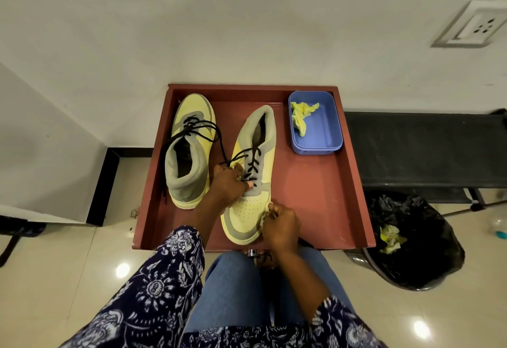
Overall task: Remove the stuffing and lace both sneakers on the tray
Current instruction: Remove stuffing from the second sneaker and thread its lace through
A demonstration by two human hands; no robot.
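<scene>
**Both hands on the near sneaker**

My right hand [281, 224] grips the toe edge of the nearer yellow-and-grey suede sneaker [251, 183], fingers curled over its rim at the tray's front. My left hand [229, 183] is closed on the black lace [248, 165] of that same shoe, pinching it at the lower eyelets, thumb tip pressed beside the tongue. This sneaker lies with its toe toward me and its heel pointing away, roughly in the middle of the reddish-brown wooden tray [323, 199].

Just left of it sits the second yellow-and-grey sneaker [190, 150], toe pointing away, its own black lace loose and looping out over the tray's left edge.

Farther back, in the tray's far right corner, a blue rectangular plastic box [329, 128] holds a crumpled yellow wad of paper stuffing [301, 117].

Off the tray to my right, a black-bagged bin [417, 243] on the floor holds more crumpled yellow paper [391, 238].
</scene>
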